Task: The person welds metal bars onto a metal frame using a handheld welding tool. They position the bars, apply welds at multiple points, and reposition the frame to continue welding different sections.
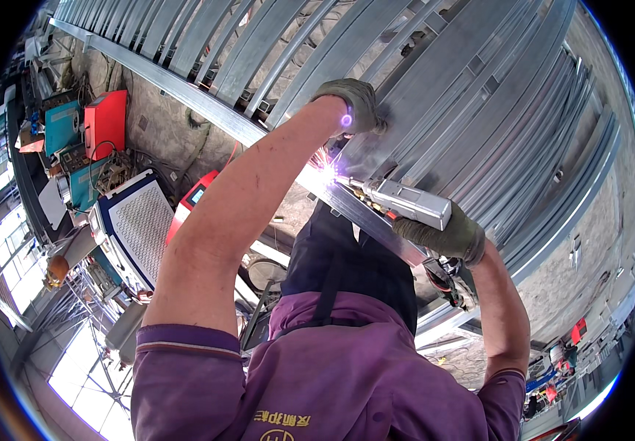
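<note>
My right hand [450, 234], in a grey-green work glove, is wrapped round a silver handheld welding gun [414, 203]. The gun's tip points left to a bright violet-white arc [328, 173] throwing sparks on a long metal rail [365, 217] in front of my body. Just beyond the arc is my left hand [358, 106], gloved too, with its fingers curled down at the metal tubes [310, 62]. Glare, smoke and the glove hide what those fingers hold. Hoses or cables trail below the gun near my right wrist.
More grey metal bars [508, 95] lie side by side at the far right. On the left stand a red machine box [106, 123], a teal machine [62, 126] and a white case with a perforated panel [140, 222]. A red unit with a small screen [197, 197] sits near my left forearm.
</note>
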### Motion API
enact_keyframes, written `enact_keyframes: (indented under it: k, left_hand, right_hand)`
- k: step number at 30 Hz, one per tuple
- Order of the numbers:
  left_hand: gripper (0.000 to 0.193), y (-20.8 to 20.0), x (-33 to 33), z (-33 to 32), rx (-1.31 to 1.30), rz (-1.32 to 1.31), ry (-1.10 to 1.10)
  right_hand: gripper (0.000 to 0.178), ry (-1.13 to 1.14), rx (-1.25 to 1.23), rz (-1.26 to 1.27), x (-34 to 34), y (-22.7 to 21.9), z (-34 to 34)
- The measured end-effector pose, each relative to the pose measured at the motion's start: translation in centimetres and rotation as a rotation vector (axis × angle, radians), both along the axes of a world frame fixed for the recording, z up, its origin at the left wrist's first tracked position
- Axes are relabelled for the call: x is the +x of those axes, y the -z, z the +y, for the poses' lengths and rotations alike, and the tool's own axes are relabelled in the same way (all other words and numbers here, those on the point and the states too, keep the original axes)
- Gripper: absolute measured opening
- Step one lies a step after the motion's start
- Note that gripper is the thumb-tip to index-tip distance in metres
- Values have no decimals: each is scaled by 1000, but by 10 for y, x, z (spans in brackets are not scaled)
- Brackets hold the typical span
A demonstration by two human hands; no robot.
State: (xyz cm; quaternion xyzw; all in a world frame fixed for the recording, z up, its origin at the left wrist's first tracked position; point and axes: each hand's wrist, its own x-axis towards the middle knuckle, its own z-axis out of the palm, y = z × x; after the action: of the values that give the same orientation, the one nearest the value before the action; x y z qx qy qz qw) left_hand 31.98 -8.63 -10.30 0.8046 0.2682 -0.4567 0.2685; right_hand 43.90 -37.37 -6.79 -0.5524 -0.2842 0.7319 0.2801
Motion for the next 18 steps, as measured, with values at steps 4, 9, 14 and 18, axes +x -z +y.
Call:
enact_keyframes:
  k: [4,9,14,18]
  left_hand:
    - [64,7,-4,-1,11,-47,-20]
    - [67,15,-9,-1,40,-114,-23]
    - [66,0,-3,0,-7,-39,-34]
    - [64,-1,0,1,-25,-16,-32]
  right_hand:
    - [51,-16,0,-25,0,3,-5]
    - [40,-52,37,-37,0,2,-3]
    - [40,-36,57,-52,-1,3,-6]
    - [47,-38,27,-52,1,2,-7]
